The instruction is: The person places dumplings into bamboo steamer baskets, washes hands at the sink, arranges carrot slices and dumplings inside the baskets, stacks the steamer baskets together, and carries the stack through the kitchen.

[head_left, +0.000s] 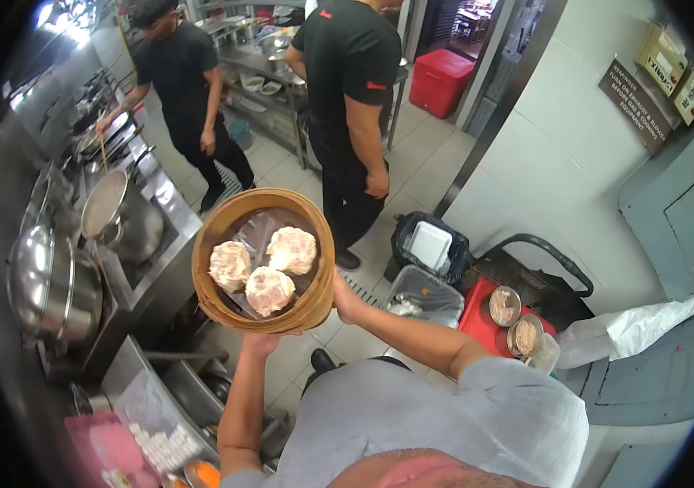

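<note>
A round bamboo steamer basket (pixel 205 297) is held up in front of me, tilted so its inside shows. Three pale, pinkish dumplings (pixel 270 290) sit in it on a clear plastic liner (pixel 260 231). My left hand (pixel 261 342) supports the steamer from below at its near edge, its fingers mostly hidden beneath. Against the right side of the wall, my right hand (pixel 344 301) grips it, with the fingertips out of sight. The wall looks tall, but I cannot tell whether several baskets are stacked.
Stoves with a large pot (pixel 122 215) and a domed steel steamer (pixel 54 281) line the left. Two people in black (pixel 192 89) stand ahead. Right of me are a trash bin (pixel 412 264), a plastic tub (pixel 424 299) and a red surface (pixel 481 313) bearing metal bowls.
</note>
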`<state>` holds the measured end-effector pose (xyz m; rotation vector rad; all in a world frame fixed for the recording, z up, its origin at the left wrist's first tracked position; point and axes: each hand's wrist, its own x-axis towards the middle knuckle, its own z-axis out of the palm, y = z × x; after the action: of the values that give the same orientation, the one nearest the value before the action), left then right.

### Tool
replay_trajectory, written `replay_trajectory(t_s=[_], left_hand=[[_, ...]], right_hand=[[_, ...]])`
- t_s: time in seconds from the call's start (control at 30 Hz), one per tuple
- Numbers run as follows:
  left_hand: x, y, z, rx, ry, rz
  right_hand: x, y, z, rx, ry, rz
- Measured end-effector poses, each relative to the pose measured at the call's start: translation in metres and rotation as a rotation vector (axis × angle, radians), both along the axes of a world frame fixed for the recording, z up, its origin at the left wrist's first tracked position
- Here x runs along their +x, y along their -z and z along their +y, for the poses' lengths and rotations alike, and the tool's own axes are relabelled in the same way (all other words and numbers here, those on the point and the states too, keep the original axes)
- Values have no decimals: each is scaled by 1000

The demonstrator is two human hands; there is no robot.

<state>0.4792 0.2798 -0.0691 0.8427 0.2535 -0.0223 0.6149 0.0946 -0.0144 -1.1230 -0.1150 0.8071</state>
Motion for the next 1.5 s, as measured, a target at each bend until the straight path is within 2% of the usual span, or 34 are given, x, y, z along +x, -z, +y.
replay_trajectory(t_s=[0.03, 0.13, 0.23, 0.33, 0.5, 0.63, 0.67, 0.77, 0.9, 0.93, 1.07, 1.17, 1.2, 1.33, 1.4, 1.43, 1.5], left_hand=[[20, -5, 7, -54, 33, 5], [80, 2, 24, 22, 118, -5], [140, -2, 33, 85, 236, -14], [205, -1, 37, 24, 251, 61], [316, 11, 40, 51, 319, 7], [385, -19, 30, 41, 294, 87], [408, -17, 28, 126, 303, 115], [466, 5, 31, 18, 326, 88], [543, 24, 39, -7, 403, 93], [562, 18, 36, -20, 371, 99], [658, 28, 38, -22, 413, 113], [738, 33, 40, -33, 477, 93], [761, 37, 40, -27, 504, 90], [859, 50, 31, 39, 651, 80], [905, 59, 20, 76, 727, 76], [925, 51, 12, 69, 748, 88], [963, 28, -8, 14, 763, 127]], right_hand=[[17, 1, 5, -2, 23, -1], [60, 9, 12, 58, 97, -12], [101, 12, 12, -12, 209, 45], [146, 0, 10, 33, 244, 46], [246, 11, 6, 76, 281, 15], [306, -8, 2, 24, 329, 22], [328, -6, 2, -8, 401, 24], [380, -18, -7, 11, 354, 50], [454, 20, -7, 34, 390, 7], [477, 49, -7, 57, 402, -27], [547, 52, -7, -9, 483, 50], [606, 69, -10, 52, 551, 27], [625, 73, -15, 91, 575, 173], [693, 79, -23, 123, 683, -11], [726, 88, -34, -26, 795, 90], [743, 89, -40, -94, 851, 136], [778, 90, -55, -40, 838, 106]])
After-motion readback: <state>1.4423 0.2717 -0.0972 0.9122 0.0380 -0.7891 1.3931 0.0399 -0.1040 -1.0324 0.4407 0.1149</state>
